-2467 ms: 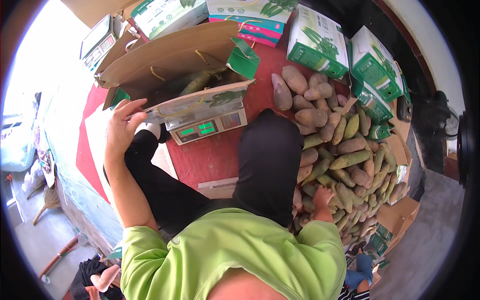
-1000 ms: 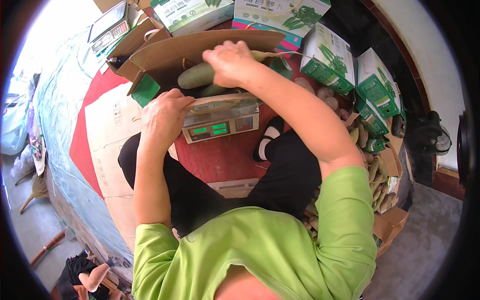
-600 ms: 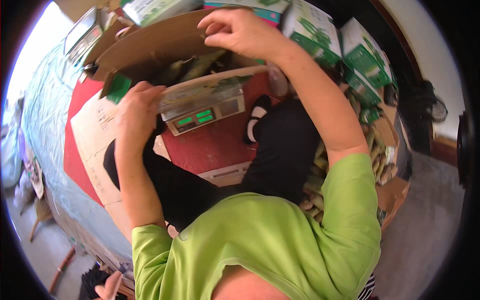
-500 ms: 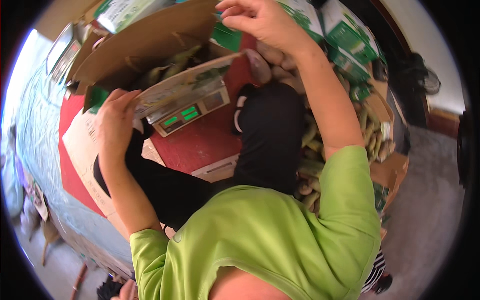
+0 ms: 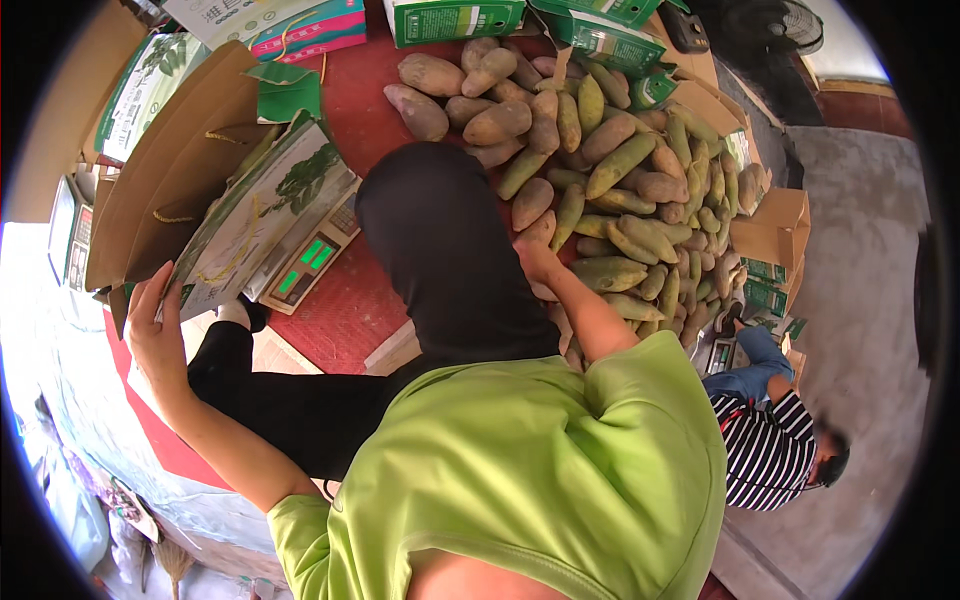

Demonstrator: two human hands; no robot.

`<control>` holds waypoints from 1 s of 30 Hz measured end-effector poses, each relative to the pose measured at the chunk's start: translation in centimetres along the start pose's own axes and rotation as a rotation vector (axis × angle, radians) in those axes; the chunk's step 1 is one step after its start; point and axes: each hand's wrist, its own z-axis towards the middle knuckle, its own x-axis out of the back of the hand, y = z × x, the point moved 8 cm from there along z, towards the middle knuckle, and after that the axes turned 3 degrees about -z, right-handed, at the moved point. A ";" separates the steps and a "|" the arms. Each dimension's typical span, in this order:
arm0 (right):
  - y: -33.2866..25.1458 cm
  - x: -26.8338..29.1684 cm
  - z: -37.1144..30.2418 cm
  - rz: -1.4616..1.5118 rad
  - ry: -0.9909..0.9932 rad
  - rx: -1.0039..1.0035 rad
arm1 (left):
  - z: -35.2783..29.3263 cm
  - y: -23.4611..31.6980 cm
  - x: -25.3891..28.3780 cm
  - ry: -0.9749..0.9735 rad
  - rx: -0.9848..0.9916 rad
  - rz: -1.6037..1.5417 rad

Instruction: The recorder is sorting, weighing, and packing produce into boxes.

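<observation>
At the left, my left hand (image 5: 155,325) has its fingers bent over the near edge of an open carton (image 5: 150,180) with brown inner flaps, a printed white side and yellow cord handles. The carton rests tilted on a digital scale (image 5: 305,270) with lit green digits. On the right, my right hand (image 5: 538,262) is low at the near left side of a heap of long fruits (image 5: 625,165), green to pinkish brown. It appears closed round a brownish fruit (image 5: 540,229); its fingertips are partly hidden.
My black-clad knee (image 5: 430,240) rises between carton and heap on the red surface (image 5: 345,330). Green-and-white cartons (image 5: 455,20) stand at the back. Another person in a striped top (image 5: 765,450) is at the lower right. A second scale (image 5: 70,235) stands far left.
My right hand has come down from above the carton's far right corner to the fruit heap. My left hand stays at the carton's edge. The view has swung right, showing more of the heap.
</observation>
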 end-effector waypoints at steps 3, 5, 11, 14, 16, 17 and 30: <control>0.6 -3.5 -2.6 -0.019 -0.007 0.047 | 0.1 0.2 0.3 -0.001 0.035 -0.049; 2.6 -3.7 -3.3 0.266 -0.022 -0.252 | -0.2 -0.3 0.8 0.020 -0.004 -0.036; 9.2 -1.7 -3.1 0.321 0.271 -0.482 | -0.1 -1.7 2.4 0.211 -0.034 -0.103; 12.8 -1.7 -3.2 0.592 0.290 -0.648 | 0.6 -2.0 2.0 0.218 -0.044 -0.159; 9.5 2.6 -1.8 0.577 0.244 -0.603 | -0.6 -2.4 3.2 0.249 -0.033 -0.131; 8.6 4.5 -1.8 0.559 0.221 -0.603 | -0.7 -2.4 3.2 0.258 -0.016 -0.135; 13.4 9.4 2.6 -0.062 0.017 -0.620 | -0.2 -1.9 3.5 0.395 -0.007 -0.231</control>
